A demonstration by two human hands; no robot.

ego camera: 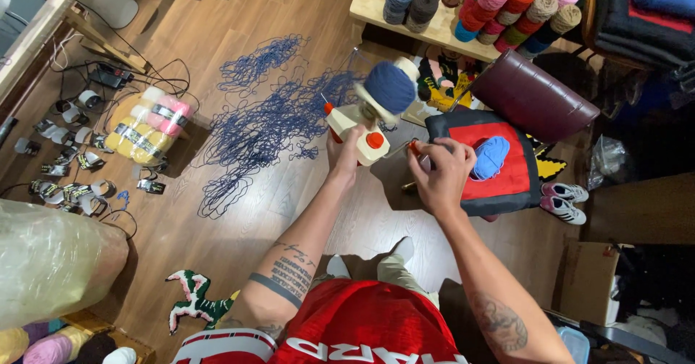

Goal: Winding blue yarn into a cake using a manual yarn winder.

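Observation:
A cream yarn winder with orange knobs carries a dark blue ball of yarn on its spindle. My left hand grips the winder's body from below and holds it up in the air. My right hand is closed on the winder's crank handle with an orange tip at the right. A loose tangle of dark blue yarn is spread over the wooden floor beyond the winder.
A red and black cushion with a light blue yarn ball lies right. A table with many yarn cones stands at the back. Packed yarn skeins and paper labels lie left, shoes right.

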